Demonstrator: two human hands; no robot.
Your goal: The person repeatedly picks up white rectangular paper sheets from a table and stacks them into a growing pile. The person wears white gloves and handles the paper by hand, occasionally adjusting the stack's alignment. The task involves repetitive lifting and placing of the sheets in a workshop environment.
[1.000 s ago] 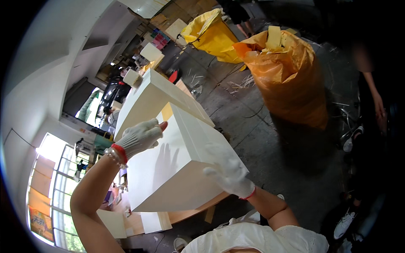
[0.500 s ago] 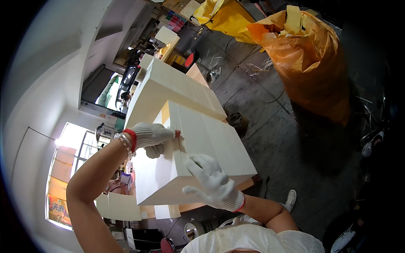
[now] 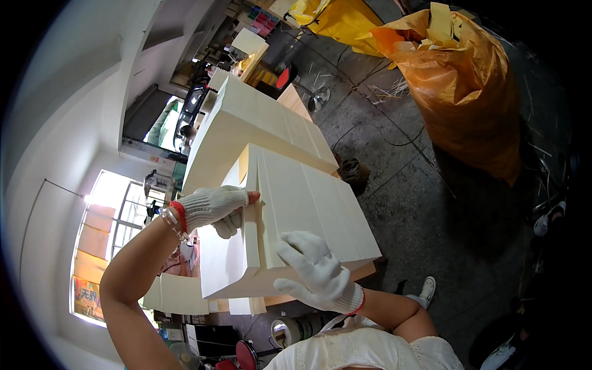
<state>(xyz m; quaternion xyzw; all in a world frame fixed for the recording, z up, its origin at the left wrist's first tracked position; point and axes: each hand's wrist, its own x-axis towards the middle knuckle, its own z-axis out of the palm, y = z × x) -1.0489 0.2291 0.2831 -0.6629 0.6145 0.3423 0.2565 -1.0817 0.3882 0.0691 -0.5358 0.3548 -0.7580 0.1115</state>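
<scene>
A big stack of cream paper sheets [image 3: 320, 203] lies in front of me, with lengthwise lines on its top. My left hand [image 3: 216, 206], in a white knit glove with a red cuff, grips the raised left edge of the top sheets [image 3: 251, 237]. Its bare thumb tip presses on that edge while the other fingers curl beneath, partly hidden. Nearer to me, my right hand [image 3: 317, 271], gloved the same way, rests on the stack close to its front edge. Its fingers are stretched out and the thumb stands apart.
Behind lies another large cream stack [image 3: 265, 123]. An orange sack [image 3: 459, 98] full of paper offcuts stands on the dark floor at right, beside a yellow sack [image 3: 339, 24]. A red-seated stool [image 3: 283, 78] is farther back; a red round seat [image 3: 246, 356] is near my lower left.
The lifted left edge of the top sheets now stands more clearly apart from the stack, still in my left hand. My right hand keeps nearly the same place. The view has shifted slightly.
</scene>
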